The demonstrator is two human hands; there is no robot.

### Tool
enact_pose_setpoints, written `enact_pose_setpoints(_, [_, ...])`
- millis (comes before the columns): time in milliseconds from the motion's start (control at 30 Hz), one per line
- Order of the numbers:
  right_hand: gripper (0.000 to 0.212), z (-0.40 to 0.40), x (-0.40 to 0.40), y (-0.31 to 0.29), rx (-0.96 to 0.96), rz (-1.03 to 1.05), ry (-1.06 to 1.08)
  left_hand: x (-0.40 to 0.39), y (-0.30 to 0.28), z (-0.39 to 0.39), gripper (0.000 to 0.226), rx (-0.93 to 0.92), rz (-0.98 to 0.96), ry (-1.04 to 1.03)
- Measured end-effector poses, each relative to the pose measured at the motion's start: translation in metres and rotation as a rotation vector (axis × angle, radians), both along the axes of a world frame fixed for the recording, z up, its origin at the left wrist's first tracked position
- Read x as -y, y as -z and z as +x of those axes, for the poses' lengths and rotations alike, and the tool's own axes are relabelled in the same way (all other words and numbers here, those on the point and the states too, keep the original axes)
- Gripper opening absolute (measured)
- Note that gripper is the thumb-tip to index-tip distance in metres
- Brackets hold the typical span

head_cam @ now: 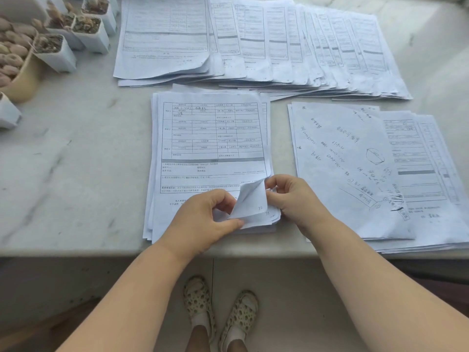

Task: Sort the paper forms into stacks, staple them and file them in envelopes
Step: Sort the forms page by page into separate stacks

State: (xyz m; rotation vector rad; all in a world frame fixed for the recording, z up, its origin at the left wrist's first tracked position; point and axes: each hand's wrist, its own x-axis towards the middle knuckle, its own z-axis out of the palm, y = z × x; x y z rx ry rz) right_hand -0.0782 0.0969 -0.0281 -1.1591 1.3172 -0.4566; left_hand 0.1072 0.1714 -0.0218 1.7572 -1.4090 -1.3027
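On the pale marble table (76, 138), a central stack of white printed forms (210, 138) lies near the front edge. The left hand (203, 219) pinches its lower right corner while the right hand (294, 196) pinches the top sheet's curled-up corner (251, 199), whose underside reads "32"; the sheet beneath reads "33". A right-hand pile of white sheets (355, 168) shows illegible handwritten notes.

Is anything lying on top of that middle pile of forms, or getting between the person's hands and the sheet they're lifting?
Nothing visible does. The left hand and right hand already pinch the curled corner of the top sheet on the middle stack. No object lies on that stack.
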Motion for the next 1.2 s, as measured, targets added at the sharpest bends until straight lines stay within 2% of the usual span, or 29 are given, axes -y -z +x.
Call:
enact_pose_setpoints(67, [0.018,0.000,0.000,0.001,-0.016,-0.002,0.000,-0.001,0.003,0.005,0.026,0.050,-0.041,0.073])
enact_pose_setpoints(167, [0.022,0.000,0.001,0.002,-0.028,-0.003,0.009,-0.006,0.008,0.009,0.049,0.190,-0.146,0.180])
enact_pose_setpoints(233, [0.019,0.000,0.001,0.001,-0.033,-0.008,0.000,-0.010,0.012,0.005,0.045,0.293,-0.247,0.184])
enact_pose_setpoints(333, [0.009,-0.003,-0.002,0.000,0.044,0.020,-0.001,-0.014,0.017,-0.004,0.012,0.311,-0.289,-0.014])
enact_pose_setpoints(367, [0.002,-0.005,-0.004,-0.002,0.063,0.027,-0.003,-0.014,0.018,-0.006,0.010,0.281,-0.287,-0.084])
enact_pose_setpoints(467, [0.031,-0.018,-0.009,-0.002,0.005,-0.016,-0.074,-0.008,0.021,-0.010,0.020,0.229,-0.292,-0.240])
enact_pose_setpoints(533, [0.050,-0.027,-0.013,0.000,0.022,0.016,-0.096,-0.004,0.022,-0.010,0.011,0.176,-0.277,-0.320])
enact_pose_setpoints(567, [0.051,-0.030,-0.016,0.000,0.047,0.034,-0.095,-0.004,0.024,-0.010,0.005,0.152,-0.267,-0.349])
enact_pose_setpoints(667, [0.039,-0.030,-0.018,0.001,0.047,0.020,-0.091,-0.006,0.023,-0.011,0.026,0.124,-0.278,-0.393])
enact_pose_setpoints(733, [0.037,-0.025,-0.017,0.002,0.019,-0.002,-0.077,-0.010,0.022,-0.012,0.027,0.171,-0.334,-0.307])
enact_pose_setpoints(867, [0.050,-0.013,-0.013,0.003,-0.049,-0.028,-0.031,-0.016,0.023,-0.006,0.019,0.257,-0.344,-0.030])
enact_pose_setpoints(967, [0.054,-0.008,-0.011,0.000,-0.066,-0.011,-0.014,-0.018,0.023,0.001,0.038,0.296,-0.359,0.078])
enact_pose_setpoints(1100, [0.048,-0.012,-0.011,-0.001,-0.131,-0.002,-0.018,-0.015,0.026,0.004,0.033,0.212,-0.346,-0.018])
enact_pose_setpoints(1133, [0.042,-0.015,-0.010,-0.003,-0.161,-0.030,0.003,-0.015,0.026,0.003,0.037,0.215,-0.336,-0.060])
enact_pose_setpoints(1200, [0.015,-0.020,-0.007,-0.012,-0.207,-0.118,0.106,-0.014,0.026,0.000,0.055,0.236,-0.329,-0.099])
